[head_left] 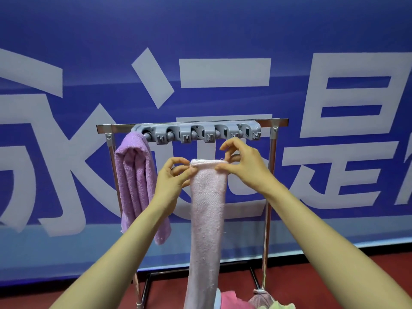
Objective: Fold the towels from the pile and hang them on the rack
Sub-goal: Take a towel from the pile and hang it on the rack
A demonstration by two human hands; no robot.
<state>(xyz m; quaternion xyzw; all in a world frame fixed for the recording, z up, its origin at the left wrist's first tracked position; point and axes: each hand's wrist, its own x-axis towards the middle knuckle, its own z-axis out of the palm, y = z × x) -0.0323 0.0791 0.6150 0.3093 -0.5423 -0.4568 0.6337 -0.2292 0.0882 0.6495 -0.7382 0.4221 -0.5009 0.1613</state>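
A person holds up a pale pink towel (206, 219) in front of the rack (270, 175); the towel is folded into a long thin strip and hangs straight down; its bottom end runs out of view at the lower edge.

The left hand (172, 177) pinches the top left corner of the towel between thumb and first finger; the other fingers are curled in. The right hand (243, 166) pinches the top right corner the same way; its other fingers are bent and lifted a little above the towel. The top edge of the towel is stretched flat between the two hands, just below the grey holder strip (196, 132); it does not touch the strip.

The grey strip is fixed along the top bar of the rack and has a row of clips and small hooks. A purple towel (133, 181) hangs folded at the left end of the strip, beside the left post; it is near the left hand but apart from it.

At the bottom, by the feet of the rack, is the pile (234, 301); pink, dusty mauve and yellow-green cloth show there.

Behind the rack is a big blue banner (200, 30) with huge white Chinese writing; it reads 永远是; the 永 is cut at the left edge and the rack and the hands hide part of 远; one more sign at the right edge is cut off and cannot be read. The floor (312, 277) is red.
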